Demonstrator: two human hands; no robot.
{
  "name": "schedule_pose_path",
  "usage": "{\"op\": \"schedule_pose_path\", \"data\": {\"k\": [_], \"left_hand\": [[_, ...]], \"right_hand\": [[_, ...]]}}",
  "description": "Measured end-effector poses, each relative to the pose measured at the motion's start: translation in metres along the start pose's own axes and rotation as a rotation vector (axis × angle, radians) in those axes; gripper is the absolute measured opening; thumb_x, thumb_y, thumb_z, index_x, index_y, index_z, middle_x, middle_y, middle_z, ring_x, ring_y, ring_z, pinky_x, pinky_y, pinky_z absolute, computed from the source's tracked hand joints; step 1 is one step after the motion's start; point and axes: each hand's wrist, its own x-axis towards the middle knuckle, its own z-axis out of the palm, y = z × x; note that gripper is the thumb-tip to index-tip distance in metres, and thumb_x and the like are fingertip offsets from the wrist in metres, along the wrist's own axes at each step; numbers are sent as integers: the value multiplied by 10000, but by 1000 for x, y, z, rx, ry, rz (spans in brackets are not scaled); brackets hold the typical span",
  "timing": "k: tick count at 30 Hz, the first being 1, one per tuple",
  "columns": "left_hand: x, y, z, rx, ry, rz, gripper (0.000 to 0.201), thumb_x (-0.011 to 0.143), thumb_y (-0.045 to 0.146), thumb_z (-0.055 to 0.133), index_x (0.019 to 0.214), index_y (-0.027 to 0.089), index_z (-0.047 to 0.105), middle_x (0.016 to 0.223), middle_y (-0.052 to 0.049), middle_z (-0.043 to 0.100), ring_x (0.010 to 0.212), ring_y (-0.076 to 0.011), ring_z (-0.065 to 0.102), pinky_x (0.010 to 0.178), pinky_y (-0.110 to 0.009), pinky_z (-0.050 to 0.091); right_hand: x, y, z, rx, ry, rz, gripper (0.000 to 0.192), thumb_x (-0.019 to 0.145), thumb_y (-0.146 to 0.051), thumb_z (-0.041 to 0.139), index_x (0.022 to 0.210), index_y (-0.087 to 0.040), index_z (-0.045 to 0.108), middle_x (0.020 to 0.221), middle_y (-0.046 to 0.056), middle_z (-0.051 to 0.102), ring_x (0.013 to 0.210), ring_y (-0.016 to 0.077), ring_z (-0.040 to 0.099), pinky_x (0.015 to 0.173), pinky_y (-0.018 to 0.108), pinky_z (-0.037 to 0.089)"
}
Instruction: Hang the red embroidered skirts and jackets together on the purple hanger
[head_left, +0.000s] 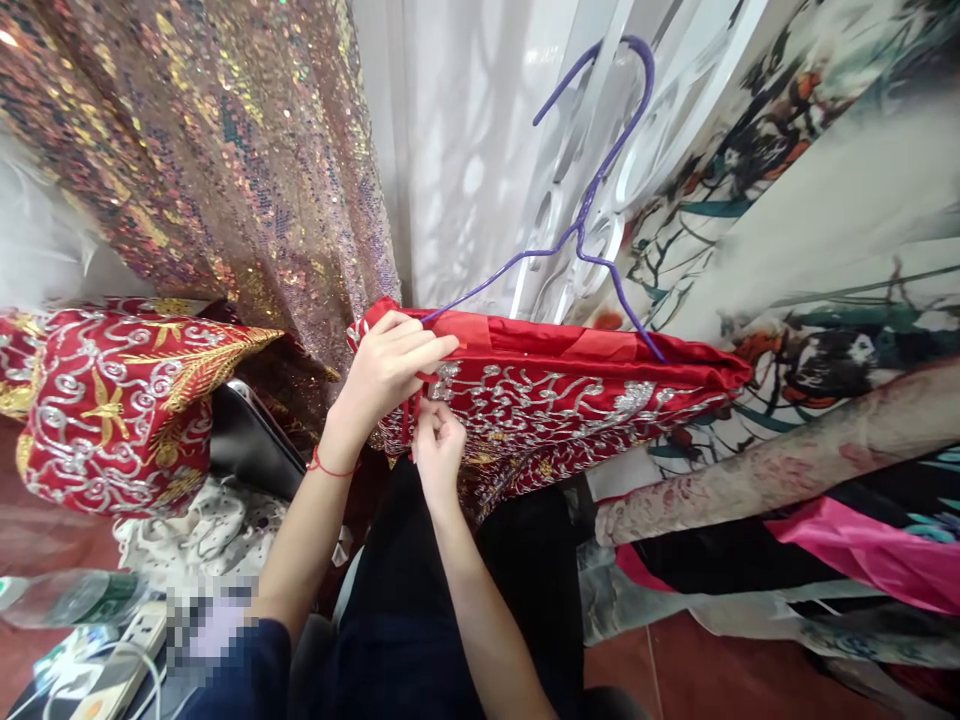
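Observation:
A red skirt [540,395] with silver swirling embroidery is stretched wide across my front. Inside its satin waistband sit the lower ends of a purple wire hanger [581,225], whose hook leans up and back. My left hand [397,360], with a red string bracelet on the wrist, is closed around the waistband's left end. Just below it, my right hand [441,440] pinches with fingertips together at a thin red tie [415,405] hanging by the skirt's edge. The exact spot between the right fingertips is hidden.
Another red embroidered garment [124,410] lies over a black chair [255,440] at left. A sequined curtain [247,150] hangs behind. Below left are a plastic bottle [82,597] and a power strip [139,640]. Fabric rolls [735,450] lean at right, beside a patterned cloth.

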Motion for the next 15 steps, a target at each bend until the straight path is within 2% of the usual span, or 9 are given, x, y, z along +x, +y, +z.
{"op": "schedule_pose_path", "data": {"k": [4, 7, 9, 11, 13, 15], "left_hand": [[0, -6, 5, -51, -17, -38, 163, 1017, 195, 486, 981, 199, 645, 685, 8, 661, 625, -128, 501, 725, -301, 427], [-4, -8, 12, -90, -64, -107, 168, 1018, 262, 508, 969, 205, 658, 724, 8, 688, 632, -126, 512, 734, -305, 418], [-7, -9, 13, -96, -75, -198, 162, 1005, 311, 543, 953, 212, 660, 754, 9, 694, 674, -133, 536, 775, -318, 415], [-9, -11, 10, -107, -87, -286, 171, 979, 373, 585, 945, 222, 658, 768, 10, 682, 727, -146, 558, 852, -344, 412], [-11, -14, 6, -117, -110, -361, 197, 961, 420, 595, 974, 235, 659, 839, -7, 682, 832, -175, 588, 940, -384, 399], [-14, -18, 4, -110, -116, -436, 208, 962, 424, 571, 1033, 251, 662, 1007, -43, 684, 999, -214, 595, 1014, -429, 384]], "right_hand": [[-24, 39, 1, -167, 46, 39, 406, 944, -527, 382, 676, -234, 466, 476, -54, 409, 426, 104, 354, 482, 241, 293], [-34, 43, -9, -232, -8, 38, 364, 936, -475, 442, 697, -220, 543, 504, -31, 502, 438, 108, 415, 508, 239, 308], [-32, 30, -28, -281, -60, 7, 341, 943, -454, 503, 711, -217, 580, 514, -36, 540, 444, 104, 459, 519, 230, 330], [-25, 5, -59, -352, -65, -105, 309, 956, -420, 542, 740, -211, 616, 564, -30, 597, 476, 102, 518, 539, 222, 375], [-16, -25, -100, -419, -1, -344, 207, 963, -297, 555, 807, -202, 652, 687, 4, 666, 575, 114, 581, 604, 231, 441], [-8, -56, -144, -552, 160, -614, 81, 920, -175, 603, 909, -208, 677, 790, 27, 692, 705, 144, 627, 702, 265, 490]]}}
